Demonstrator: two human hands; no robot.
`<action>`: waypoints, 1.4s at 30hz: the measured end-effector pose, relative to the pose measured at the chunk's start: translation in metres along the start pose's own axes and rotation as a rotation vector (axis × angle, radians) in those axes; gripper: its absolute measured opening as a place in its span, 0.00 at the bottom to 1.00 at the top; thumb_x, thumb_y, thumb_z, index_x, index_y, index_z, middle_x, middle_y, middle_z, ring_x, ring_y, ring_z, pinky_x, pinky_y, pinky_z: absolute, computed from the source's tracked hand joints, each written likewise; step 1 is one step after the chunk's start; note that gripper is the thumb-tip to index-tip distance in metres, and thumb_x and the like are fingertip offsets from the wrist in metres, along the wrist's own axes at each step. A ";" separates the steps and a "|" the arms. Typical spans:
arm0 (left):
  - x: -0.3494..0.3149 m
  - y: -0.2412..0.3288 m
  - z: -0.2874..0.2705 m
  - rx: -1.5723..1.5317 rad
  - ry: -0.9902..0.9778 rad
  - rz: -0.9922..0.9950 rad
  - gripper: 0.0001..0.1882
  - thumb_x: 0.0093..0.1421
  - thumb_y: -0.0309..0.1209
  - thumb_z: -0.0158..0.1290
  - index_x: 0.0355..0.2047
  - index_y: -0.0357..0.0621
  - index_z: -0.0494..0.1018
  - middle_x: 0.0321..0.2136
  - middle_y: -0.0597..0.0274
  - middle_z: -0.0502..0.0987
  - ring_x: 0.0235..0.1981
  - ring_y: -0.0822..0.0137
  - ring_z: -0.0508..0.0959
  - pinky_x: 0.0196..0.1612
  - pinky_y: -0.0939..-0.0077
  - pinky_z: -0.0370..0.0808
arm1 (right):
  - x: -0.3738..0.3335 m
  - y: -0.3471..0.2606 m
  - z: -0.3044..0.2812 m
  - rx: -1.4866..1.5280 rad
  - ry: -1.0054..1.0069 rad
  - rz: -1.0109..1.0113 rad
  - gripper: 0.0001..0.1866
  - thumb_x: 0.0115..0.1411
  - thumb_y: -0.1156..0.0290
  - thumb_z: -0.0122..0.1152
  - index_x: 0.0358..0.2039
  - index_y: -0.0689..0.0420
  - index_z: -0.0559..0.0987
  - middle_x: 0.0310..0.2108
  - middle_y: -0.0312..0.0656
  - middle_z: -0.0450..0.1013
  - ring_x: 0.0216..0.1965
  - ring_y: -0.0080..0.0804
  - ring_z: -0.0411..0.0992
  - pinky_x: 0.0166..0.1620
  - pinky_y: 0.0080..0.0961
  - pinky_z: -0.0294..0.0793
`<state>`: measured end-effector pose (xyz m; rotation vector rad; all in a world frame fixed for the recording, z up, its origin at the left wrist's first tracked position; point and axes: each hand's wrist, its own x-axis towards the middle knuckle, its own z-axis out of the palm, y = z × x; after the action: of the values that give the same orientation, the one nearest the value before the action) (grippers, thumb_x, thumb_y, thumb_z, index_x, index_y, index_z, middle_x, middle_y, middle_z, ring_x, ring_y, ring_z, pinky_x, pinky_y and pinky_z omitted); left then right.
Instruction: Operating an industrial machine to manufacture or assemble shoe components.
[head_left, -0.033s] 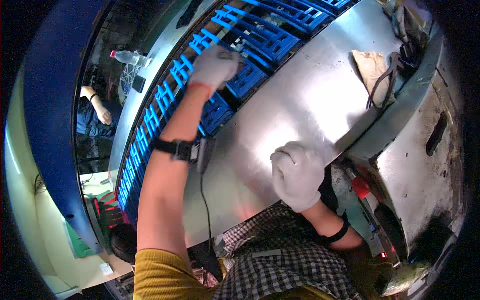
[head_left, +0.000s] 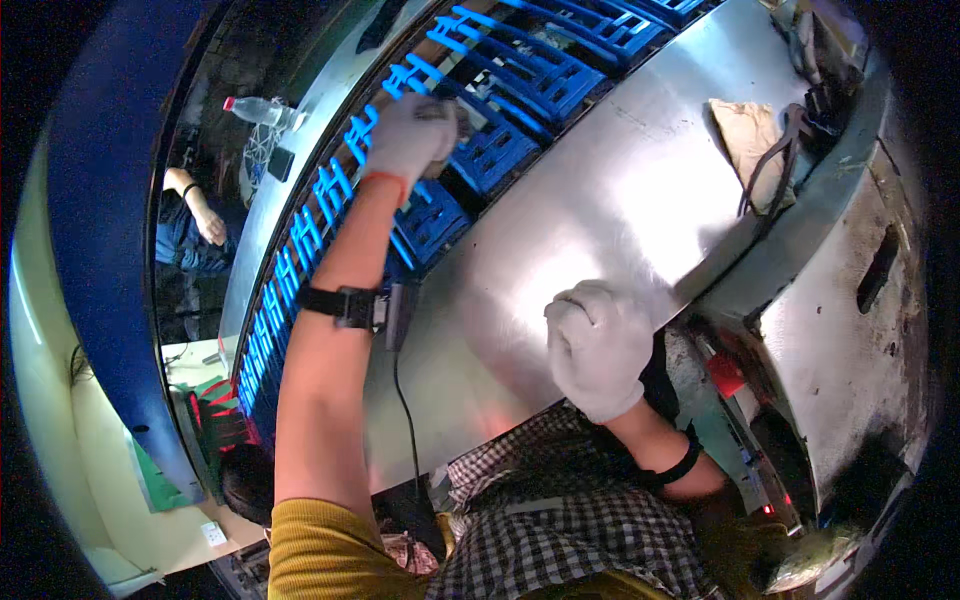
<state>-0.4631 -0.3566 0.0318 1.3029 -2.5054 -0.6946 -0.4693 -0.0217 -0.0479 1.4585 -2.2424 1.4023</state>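
Note:
My left hand [head_left: 412, 138], in a white glove with an orange cuff, reaches over a long row of blue slotted racks [head_left: 492, 158]. Its fingers are curled and slightly blurred at the right side of the hand, so whatever is in them cannot be made out. Beneath that hand, part of the blue rack is hidden. My right hand [head_left: 600, 352], also in a white glove, is closed at the near edge of the shiny metal table [head_left: 510, 300]. Its fingers are folded in, and anything inside them is out of sight.
A tan cloth or paper [head_left: 745, 140] lies at the table's right, beside dark cables [head_left: 785, 150]. Across the racks are a clear bottle with a red cap [head_left: 255, 110] and another person's arm [head_left: 203, 215]. A cable [head_left: 408, 410] hangs below my left forearm.
My left hand has shifted slightly left and down over the blue racks. My right hand stays closed in nearly the same place.

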 end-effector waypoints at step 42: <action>0.035 0.039 0.108 0.444 0.044 0.207 0.19 0.65 0.45 0.61 0.45 0.44 0.88 0.49 0.43 0.87 0.49 0.42 0.88 0.52 0.45 0.86 | 0.001 -0.008 0.010 -0.071 0.036 0.012 0.09 0.55 0.75 0.72 0.34 0.46 0.82 0.38 0.38 0.82 0.36 0.48 0.78 0.38 0.46 0.76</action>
<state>-0.5548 -0.3333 -0.0415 1.1360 -2.8034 -0.0615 -0.4604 -0.0307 -0.0483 1.3893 -2.2587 1.3271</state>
